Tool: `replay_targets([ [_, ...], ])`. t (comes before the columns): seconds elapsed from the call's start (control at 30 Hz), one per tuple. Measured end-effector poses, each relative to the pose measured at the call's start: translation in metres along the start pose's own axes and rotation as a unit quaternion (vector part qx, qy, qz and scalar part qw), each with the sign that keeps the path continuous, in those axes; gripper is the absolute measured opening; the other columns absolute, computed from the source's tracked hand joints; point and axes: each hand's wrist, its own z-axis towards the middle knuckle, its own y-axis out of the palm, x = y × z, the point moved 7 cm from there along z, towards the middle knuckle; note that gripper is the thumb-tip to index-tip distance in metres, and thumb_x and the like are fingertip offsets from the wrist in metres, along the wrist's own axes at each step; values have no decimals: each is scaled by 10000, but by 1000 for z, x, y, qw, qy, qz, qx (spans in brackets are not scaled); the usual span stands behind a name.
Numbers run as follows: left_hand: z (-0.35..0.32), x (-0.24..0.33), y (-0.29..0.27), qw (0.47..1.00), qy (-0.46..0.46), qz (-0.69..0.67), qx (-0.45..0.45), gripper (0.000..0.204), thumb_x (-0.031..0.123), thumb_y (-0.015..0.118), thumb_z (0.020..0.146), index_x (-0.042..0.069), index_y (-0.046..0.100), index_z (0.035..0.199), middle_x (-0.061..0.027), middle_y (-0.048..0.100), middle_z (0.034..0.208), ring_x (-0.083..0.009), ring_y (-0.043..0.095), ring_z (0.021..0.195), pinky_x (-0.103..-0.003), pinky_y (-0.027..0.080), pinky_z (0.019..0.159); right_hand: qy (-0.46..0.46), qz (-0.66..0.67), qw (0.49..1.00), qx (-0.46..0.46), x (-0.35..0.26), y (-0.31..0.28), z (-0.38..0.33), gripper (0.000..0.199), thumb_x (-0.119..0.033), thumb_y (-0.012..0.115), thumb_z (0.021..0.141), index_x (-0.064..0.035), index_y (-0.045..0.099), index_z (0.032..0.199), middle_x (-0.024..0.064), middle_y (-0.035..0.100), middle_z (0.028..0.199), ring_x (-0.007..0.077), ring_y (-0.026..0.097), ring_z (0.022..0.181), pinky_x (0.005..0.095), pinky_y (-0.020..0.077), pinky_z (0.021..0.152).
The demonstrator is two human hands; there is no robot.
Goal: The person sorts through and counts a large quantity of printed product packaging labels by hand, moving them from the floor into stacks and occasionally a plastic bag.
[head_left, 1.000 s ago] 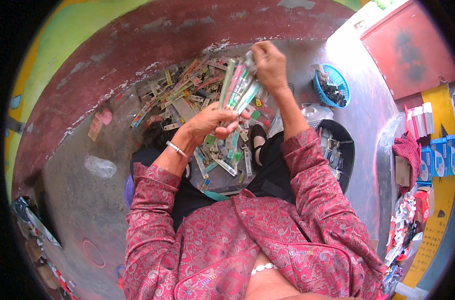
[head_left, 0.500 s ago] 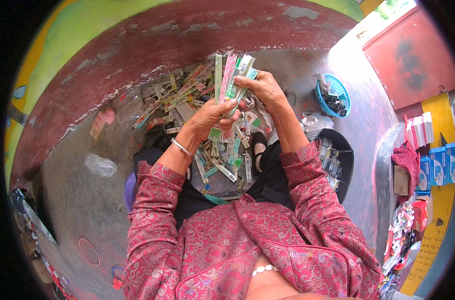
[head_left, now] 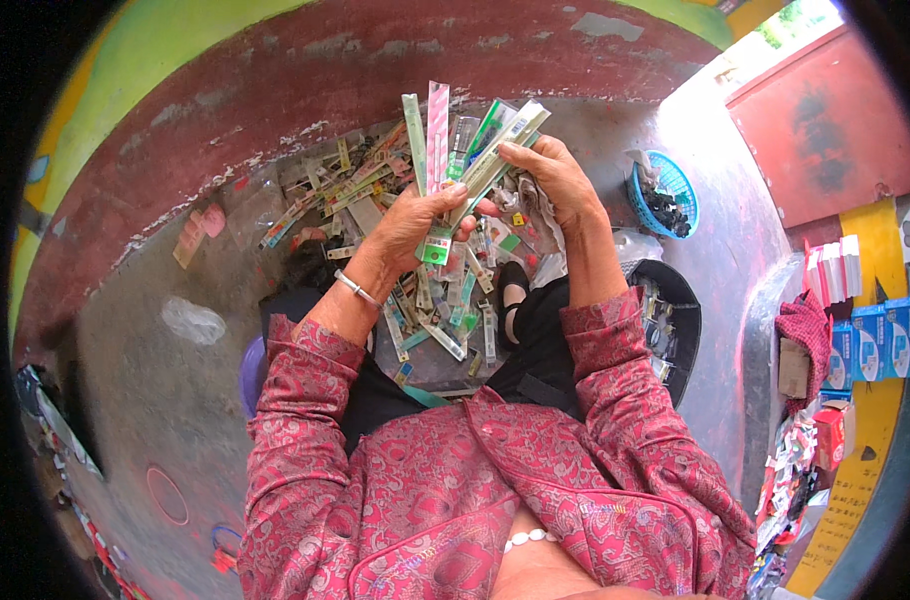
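Note:
Above a heap of long flat packets, I hold a fanned bunch of similar narrow packets. My left hand is closed round the lower ends, thumb on top. A pale green packet and a pink striped packet stick up from it, and a green-ended packet hangs below the thumb. My right hand pinches a pale packet that leans to the right across the bunch. Below that hand is a crumpled greyish cloth or bag; whether the hand holds it I cannot tell.
A black tub with packets stands by my right leg. Farther right is a blue basket with dark items. Clear crumpled plastic lies on the floor at left, near a purple rounded thing. Blue boxes stand far right.
The packets have spread into a wider fan. My right hand has moved slightly right, tilting a pale packet away from the others, and a green end now shows under my left thumb.

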Motion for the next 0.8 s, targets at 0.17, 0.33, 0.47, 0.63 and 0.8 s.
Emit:
replay_targets([
  [0.17, 3, -1, -3, 999, 29, 15, 6, 282, 227, 499, 882, 11, 493, 1063, -99, 620, 839, -78, 525, 595, -176, 420, 459, 2, -28, 999, 34, 3, -4, 4, 191, -142, 629, 773, 29, 624, 859, 76, 631, 779, 125, 581, 636, 259, 480, 582],
  [0.33, 2, -1, 3, 1000, -3, -8, 15, 314, 243, 500, 877, -7, 484, 1068, -91, 604, 840, -74, 508, 564, -237, 490, 496, 20, -51, 996, 67, 6, -5, 5, 187, -140, 674, 731, 23, 639, 816, 85, 633, 740, 128, 578, 602, 260, 477, 560],
  [0.47, -1, -9, 3, 999, -50, -3, 6, 332, 245, 524, 861, -16, 502, 1065, -88, 607, 845, -84, 539, 593, -303, 553, 549, 34, -47, 997, 55, 10, -10, 9, 225, -127, 685, 735, 32, 624, 881, 94, 634, 774, 134, 594, 629, 254, 487, 580],
  [0.63, 3, -7, 0, 1000, -7, 17, 12, 312, 206, 542, 848, -28, 521, 1054, -86, 604, 851, -84, 541, 617, -287, 547, 543, 3, -32, 995, 95, 6, -12, 11, 292, -115, 676, 743, 18, 601, 993, 105, 622, 858, 135, 595, 736, 246, 484, 663],
  [0.8, 1, -4, 3, 1000, 4, 12, -18, 347, 188, 547, 842, -33, 493, 1104, -87, 600, 870, -74, 519, 622, -255, 532, 544, -174, -139, 968, 118, -22, -16, 6, 468, -105, 675, 737, -33, 523, 1174, 84, 584, 913, 128, 578, 786, 239, 481, 686],
])
